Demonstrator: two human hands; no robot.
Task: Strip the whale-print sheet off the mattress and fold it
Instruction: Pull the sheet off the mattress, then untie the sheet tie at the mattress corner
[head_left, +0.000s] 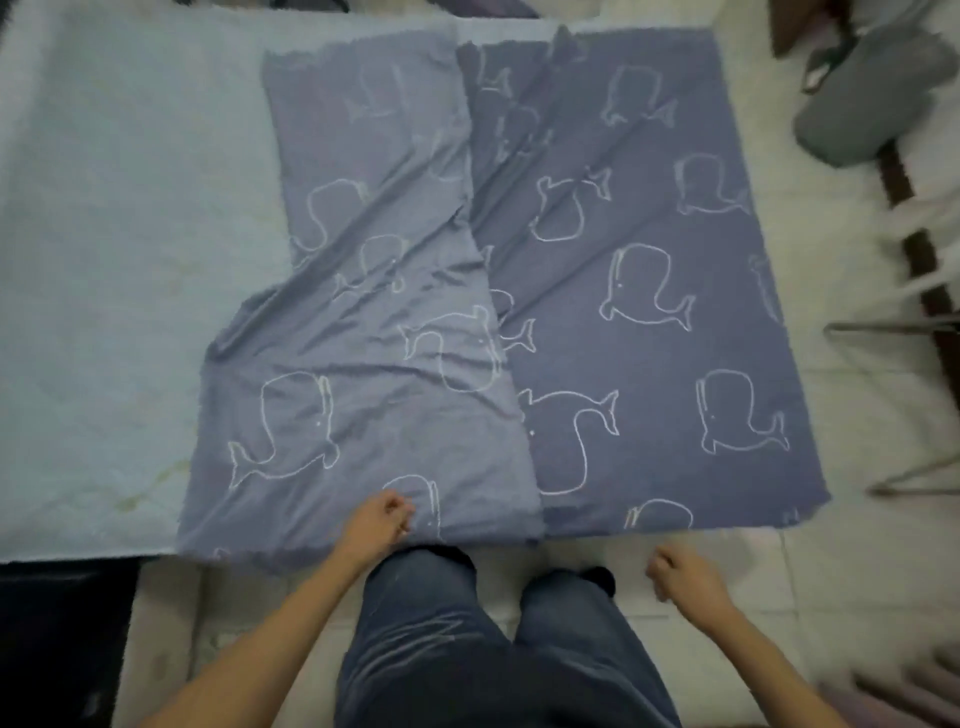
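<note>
Okay, we see the blue-grey cotton sheet with white whale outlines (649, 291) lying on the right half of the pale blue mattress (119, 249), reaching from its far edge to its near edge. The sheet's left part is folded over to the right and lies creased and slanted on top of the flat layer. The mattress's left half is bare, with yellowish stains near its near edge.

The left hand (382, 519) sits on the folded layer at the near edge, fingers curled in against the cloth. Blur hides the fingertips, so we cannot tell if it really pinches the fabric. The right hand (680, 577) is off the mattress, just beyond the near edge and over the white tiled floor (857, 582), fingers curled into a fist and holding nothing, clear of the sheet.

Legs in dark blue jeans (467, 649) stand between the arms. A grey padded bag (872, 98) lies on the floor past the mattress's far right corner.
</note>
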